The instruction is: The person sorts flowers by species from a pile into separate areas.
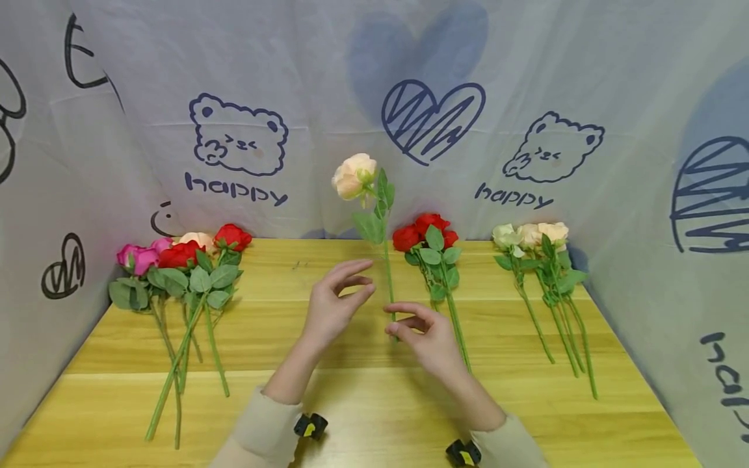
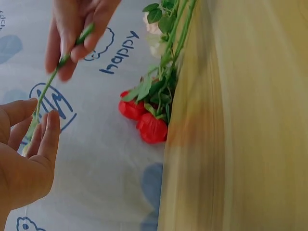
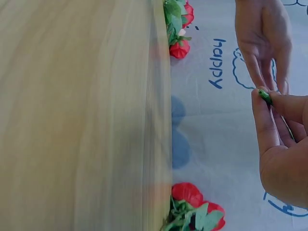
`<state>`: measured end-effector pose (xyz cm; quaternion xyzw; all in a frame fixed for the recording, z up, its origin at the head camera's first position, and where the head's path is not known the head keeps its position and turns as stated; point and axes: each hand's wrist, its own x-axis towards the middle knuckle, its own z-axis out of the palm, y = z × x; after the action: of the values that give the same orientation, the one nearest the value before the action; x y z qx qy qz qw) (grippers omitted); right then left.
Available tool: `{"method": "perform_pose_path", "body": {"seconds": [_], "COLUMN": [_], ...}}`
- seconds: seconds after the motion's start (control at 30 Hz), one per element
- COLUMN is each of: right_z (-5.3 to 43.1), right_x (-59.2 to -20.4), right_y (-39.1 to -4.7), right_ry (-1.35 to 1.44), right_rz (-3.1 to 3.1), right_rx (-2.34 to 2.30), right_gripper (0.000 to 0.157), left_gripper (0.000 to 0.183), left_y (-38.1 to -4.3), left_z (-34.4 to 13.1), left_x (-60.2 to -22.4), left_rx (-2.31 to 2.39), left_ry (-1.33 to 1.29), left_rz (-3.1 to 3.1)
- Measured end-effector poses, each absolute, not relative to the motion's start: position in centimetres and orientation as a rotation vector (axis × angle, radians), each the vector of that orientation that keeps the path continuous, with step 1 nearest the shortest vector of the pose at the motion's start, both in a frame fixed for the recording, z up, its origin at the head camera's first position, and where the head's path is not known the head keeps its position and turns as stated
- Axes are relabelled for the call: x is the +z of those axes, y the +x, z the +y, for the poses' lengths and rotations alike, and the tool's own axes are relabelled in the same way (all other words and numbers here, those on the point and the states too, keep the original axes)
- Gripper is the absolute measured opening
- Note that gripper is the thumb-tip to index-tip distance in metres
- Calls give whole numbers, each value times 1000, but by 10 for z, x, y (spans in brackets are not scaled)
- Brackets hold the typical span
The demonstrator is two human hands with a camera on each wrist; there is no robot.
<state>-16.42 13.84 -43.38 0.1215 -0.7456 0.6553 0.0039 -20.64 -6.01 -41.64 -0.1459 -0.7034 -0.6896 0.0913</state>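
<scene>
A peach artificial rose [image 1: 354,177] stands nearly upright above the middle of the table, its bloom at the top, tipped to the left. My right hand [image 1: 430,341] pinches the green stem near its lower end between thumb and fingers; the cut stem end [image 3: 264,96] pokes out of that pinch in the right wrist view. Left of the stem, my left hand [image 1: 336,305] has its fingers loosely bent and the thumb apart from them, with a gap to the stem. In the left wrist view the left hand [image 2: 29,154] is beside the upper stem.
Pink, red and peach roses [image 1: 181,255] lie with crossed stems on the table's left. Several red roses [image 1: 424,233] lie behind the right hand. Pale cream roses [image 1: 529,237] lie at the right. A printed cloth [image 1: 328,97] hangs along the wooden table's [image 1: 351,416] back edge.
</scene>
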Motion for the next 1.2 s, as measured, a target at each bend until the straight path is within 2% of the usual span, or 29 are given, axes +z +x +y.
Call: {"method": "perform_pose_path", "body": {"seconds": [0.43,0.93,1.2], "right_z": [188,290,337], "right_x": [-436,-441,-454], "right_y": [-156,-147,-151], "right_ry": [184,-8,-101], "right_rz": [-2454,-2458,-2491], "right_rx": [1851,1591,1580], "right_gripper": [29,35,38], "left_gripper": [40,41,41], "left_y": [-201,-177,-160], "left_z": [-132,-238,-291], "left_x": [-422,-430,-440], "left_rx": [-1910,-1453,-1192], "left_ry": [-271,-96,-92], "left_rz": [-2195,-2422,-2648]}}
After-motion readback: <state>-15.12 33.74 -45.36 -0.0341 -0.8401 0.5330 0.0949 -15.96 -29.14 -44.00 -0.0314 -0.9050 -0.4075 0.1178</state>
